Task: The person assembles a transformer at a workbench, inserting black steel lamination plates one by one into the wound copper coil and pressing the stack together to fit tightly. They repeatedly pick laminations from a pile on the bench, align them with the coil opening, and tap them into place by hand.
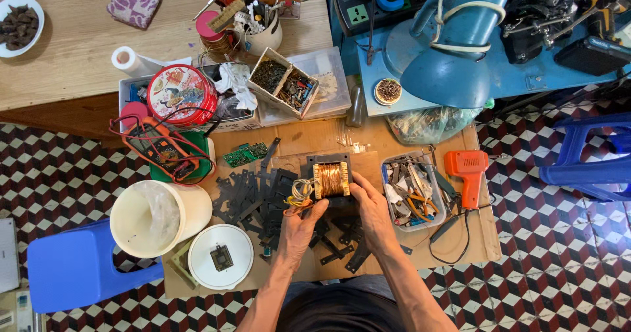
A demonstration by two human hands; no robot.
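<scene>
— Transformer (330, 181), copper winding facing up, sits on the brown board (460, 240) between both hands. Why gripped that way?

— Left hand (299, 223) closes on its near-left corner by the loose wires (299, 191), right hand (371, 210) clamps its right side; likely to steady the core.

— And the black strips?

— Laminations (253, 197) lie spread left of the transformer, within reach. Tool tray (414, 191) and orange soldering gun (467, 171) sit right of it.

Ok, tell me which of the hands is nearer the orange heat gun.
The right. The right hand grips the copper-wound transformer on its side facing the orange heat gun, the tool tray between them. The left hand is beyond the transformer, farther off.
</scene>
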